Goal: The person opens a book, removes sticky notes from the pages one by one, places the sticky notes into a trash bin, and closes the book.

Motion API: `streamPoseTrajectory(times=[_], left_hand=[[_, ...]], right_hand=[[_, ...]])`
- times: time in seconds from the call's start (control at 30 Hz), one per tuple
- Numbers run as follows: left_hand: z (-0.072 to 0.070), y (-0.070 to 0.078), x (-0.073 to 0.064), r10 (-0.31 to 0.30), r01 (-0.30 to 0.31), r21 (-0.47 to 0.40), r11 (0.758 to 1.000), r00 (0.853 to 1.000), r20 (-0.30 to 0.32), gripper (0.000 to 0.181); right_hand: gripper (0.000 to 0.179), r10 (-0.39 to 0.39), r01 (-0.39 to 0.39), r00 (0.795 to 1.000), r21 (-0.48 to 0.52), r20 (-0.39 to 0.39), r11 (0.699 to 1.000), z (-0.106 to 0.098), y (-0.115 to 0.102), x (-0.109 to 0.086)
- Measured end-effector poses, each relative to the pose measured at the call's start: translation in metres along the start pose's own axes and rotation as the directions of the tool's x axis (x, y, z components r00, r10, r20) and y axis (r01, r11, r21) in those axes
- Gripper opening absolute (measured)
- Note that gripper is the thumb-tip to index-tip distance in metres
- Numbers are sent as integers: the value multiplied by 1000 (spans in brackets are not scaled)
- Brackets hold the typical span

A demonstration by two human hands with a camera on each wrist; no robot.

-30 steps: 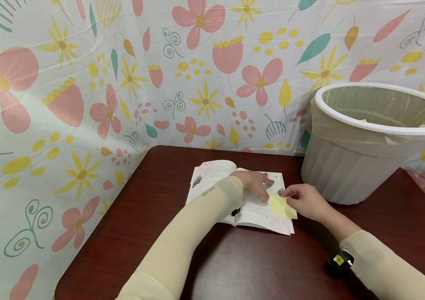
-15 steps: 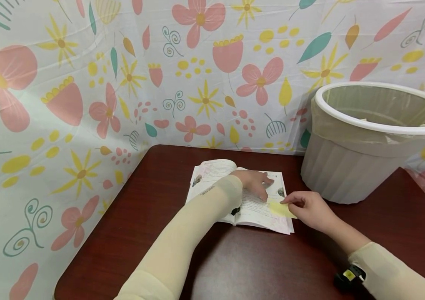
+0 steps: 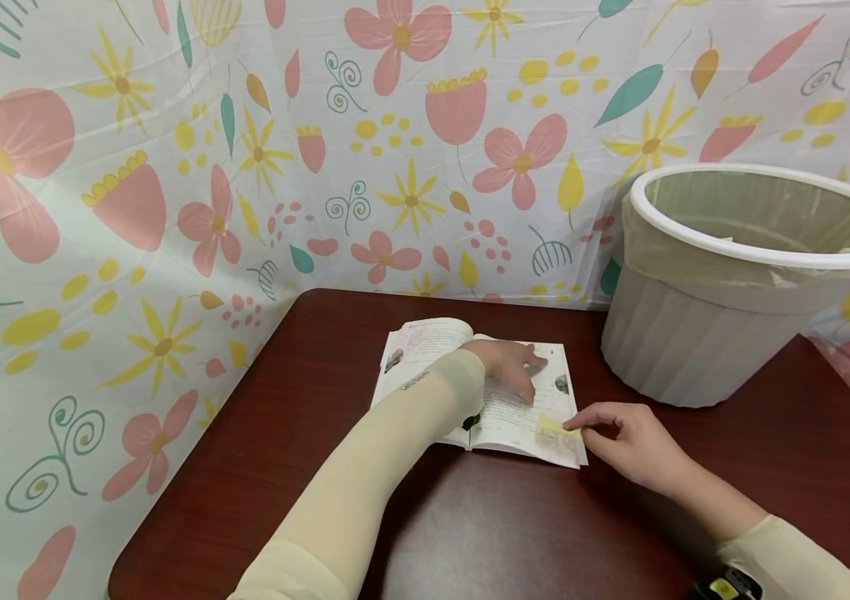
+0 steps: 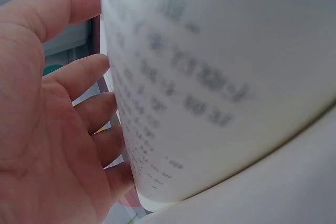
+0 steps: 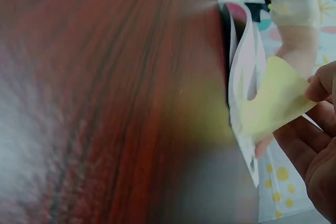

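An open book [image 3: 425, 337] with printed pages lies on the dark red table. My left hand [image 3: 507, 367] rests on its right page with the fingers spread. In the left wrist view that hand's fingertips touch the page [image 4: 210, 40]. My right hand [image 3: 635, 442] is at the right edge of the book. Its thumb and finger pinch a corner of a yellow sticky note [image 5: 275, 98], which bends up from the page in the right wrist view. From the head view only a thin strip of the note shows over the lower part of the right page.
A grey waste bin [image 3: 680, 333] with a white rim and a clear liner stands behind the book to the right. The table [image 3: 470, 533] extends in front of the book. A flower-patterned curtain [image 3: 395, 167] hangs along the back and left.
My right hand has moved down and to the right with the pinched note, which lay flatter and showed wider before. The left hand stays on the page.
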State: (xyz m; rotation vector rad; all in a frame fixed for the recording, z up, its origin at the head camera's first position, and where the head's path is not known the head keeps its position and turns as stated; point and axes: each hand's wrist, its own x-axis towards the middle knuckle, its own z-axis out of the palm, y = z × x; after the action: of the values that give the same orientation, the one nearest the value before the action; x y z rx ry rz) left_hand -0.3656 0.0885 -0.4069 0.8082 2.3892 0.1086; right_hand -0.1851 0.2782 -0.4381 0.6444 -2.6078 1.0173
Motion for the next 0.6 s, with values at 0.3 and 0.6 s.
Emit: streamPoseTrajectory(times=[0.3,0.6], left_hand=[[2,-5,6,18,-18,-8,1000,1000,-12,83],[0,-4,-4,27,-28,-16,999,999,-21,81]], right_hand=[[35,-96,96,995,36,18,995,-15,-33,0],[33,-204,191,973,120,107,974,-73,-80,35]])
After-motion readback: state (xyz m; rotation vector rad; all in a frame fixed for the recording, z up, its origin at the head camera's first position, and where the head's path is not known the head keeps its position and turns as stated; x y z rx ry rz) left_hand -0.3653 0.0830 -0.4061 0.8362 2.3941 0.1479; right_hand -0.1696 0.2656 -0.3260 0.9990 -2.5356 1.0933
